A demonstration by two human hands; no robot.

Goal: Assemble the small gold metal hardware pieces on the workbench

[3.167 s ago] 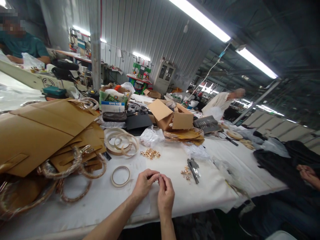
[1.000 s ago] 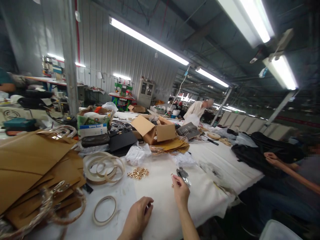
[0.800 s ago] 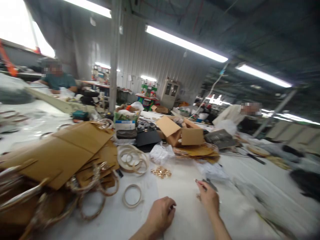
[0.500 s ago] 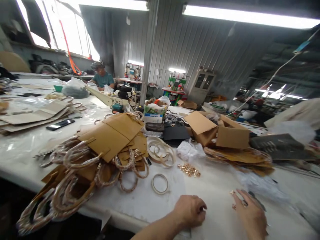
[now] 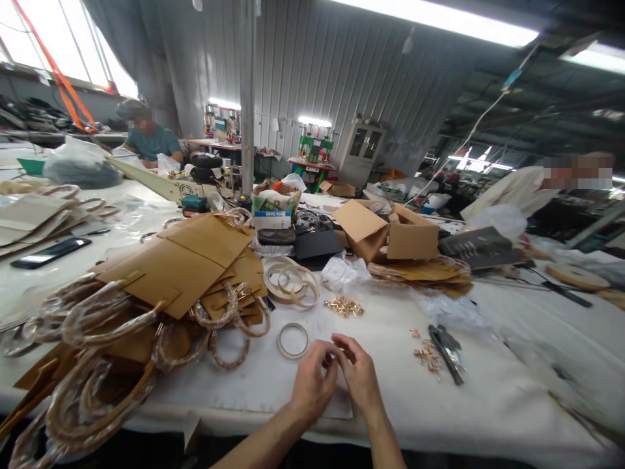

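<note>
Back together after being well apart: left hand (image 5: 312, 381) and right hand (image 5: 359, 378), the right no longer out by the scattered metal, both low over the near edge of a white table cover (image 5: 493, 417). Fingers curled and half closed, fingertips of the two hands almost meeting; anything pinched between them too small to make out, so no telling whether something sits in the grip.

Just beyond the left hand, a thin cream tape ring (image 5: 293, 341) lying flat. To the right, not touching either hand, small gold metal fittings (image 5: 426, 355) scattered just beside a narrow dark tool (image 5: 446, 357). Straight ahead, a loose heap of gold fittings (image 5: 344, 306), next to a stack of wider cream rings (image 5: 290, 280) and crumpled clear plastic (image 5: 344, 273).

Farther left, flat kraft-brown bag panels (image 5: 176, 251), smooth and creased, piled with round handles (image 5: 105, 319) wrapped in glossy plastic. Behind, an open cardboard box (image 5: 385, 231). Far back on the left, a seated person (image 5: 149, 143) in a teal shirt; on the right, another person (image 5: 517, 195) in a pale shirt.
</note>
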